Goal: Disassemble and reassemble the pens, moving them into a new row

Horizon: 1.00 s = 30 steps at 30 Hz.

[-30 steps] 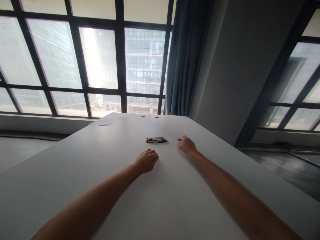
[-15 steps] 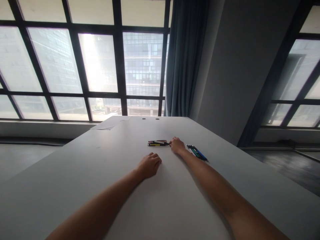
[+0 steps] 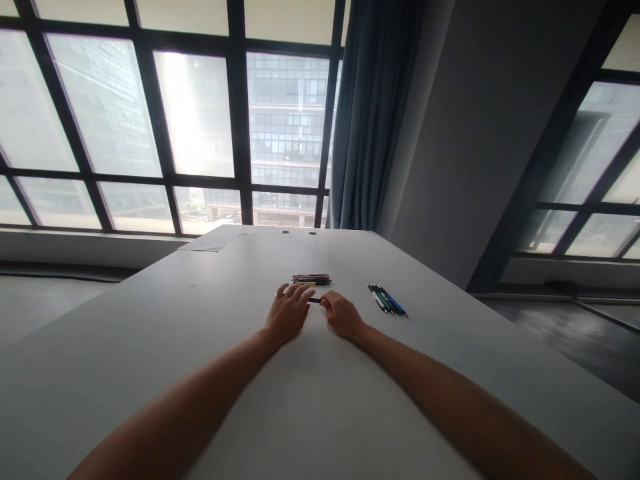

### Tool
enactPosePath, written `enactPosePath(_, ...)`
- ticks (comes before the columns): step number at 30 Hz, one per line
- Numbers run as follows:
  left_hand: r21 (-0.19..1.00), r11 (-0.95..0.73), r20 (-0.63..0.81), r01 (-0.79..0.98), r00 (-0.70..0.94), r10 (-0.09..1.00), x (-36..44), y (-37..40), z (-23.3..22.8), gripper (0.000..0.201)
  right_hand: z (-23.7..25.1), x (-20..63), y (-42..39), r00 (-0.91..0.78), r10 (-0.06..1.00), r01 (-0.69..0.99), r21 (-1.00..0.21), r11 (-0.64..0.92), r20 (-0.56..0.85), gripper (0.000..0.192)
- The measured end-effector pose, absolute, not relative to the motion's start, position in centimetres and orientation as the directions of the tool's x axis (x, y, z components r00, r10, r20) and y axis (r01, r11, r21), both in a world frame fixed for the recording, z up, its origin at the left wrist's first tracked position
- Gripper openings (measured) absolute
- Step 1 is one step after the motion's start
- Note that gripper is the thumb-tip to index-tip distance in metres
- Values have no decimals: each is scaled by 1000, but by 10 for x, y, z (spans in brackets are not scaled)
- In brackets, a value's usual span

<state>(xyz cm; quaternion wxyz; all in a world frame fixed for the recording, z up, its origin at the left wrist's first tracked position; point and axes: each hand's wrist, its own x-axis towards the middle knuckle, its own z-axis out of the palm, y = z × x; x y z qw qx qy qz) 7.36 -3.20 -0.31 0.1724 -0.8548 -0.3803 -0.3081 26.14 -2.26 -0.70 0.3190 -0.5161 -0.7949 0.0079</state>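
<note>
My two hands meet on the white table (image 3: 200, 373), just in front of a small pile of pens (image 3: 311, 279). A dark pen (image 3: 315, 300) lies crosswise between them. My right hand (image 3: 341, 315) pinches its right end. My left hand (image 3: 289, 312) lies over its left part with the fingers spread, and a pale tip shows past the fingertips. A second group of pens (image 3: 387, 299), blue, green and black, lies on the table to the right of my right hand.
A sheet of paper (image 3: 207, 245) lies at the table's far left corner, and two round cable holes (image 3: 299, 233) sit near the far edge. Beyond are large windows, a blue curtain (image 3: 370, 120) and a grey wall. The table's right edge drops to a dark floor.
My right hand reached the pile of pens, then drew back toward me with one dark pen. My left hand moved forward to meet it. The pens on the right came into view.
</note>
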Motion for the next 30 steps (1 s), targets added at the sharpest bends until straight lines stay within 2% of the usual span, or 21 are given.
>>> enactPosePath(6, -16, -610, 561, 792, 513, 650, 71, -29, -6, 26, -8, 260, -22, -224, 849, 757, -463, 461, 479, 28)
enactPosePath(12, 62, -603, 522, 796, 489, 699, 72, -31, -6, 24, -8, 260, -21, -231, 851, 751, -470, 463, 471, 30)
enactPosePath(22, 114, -558, 439, 822, 462, 771, 72, -33, -5, 25, -10, 261, -18, -247, 856, 743, -478, 468, 454, 32)
enactPosePath(30, 131, -542, 431, 830, 445, 785, 71, -36, -6, 27, -12, 261, -17, -257, 845, 703, -508, 497, 470, 33)
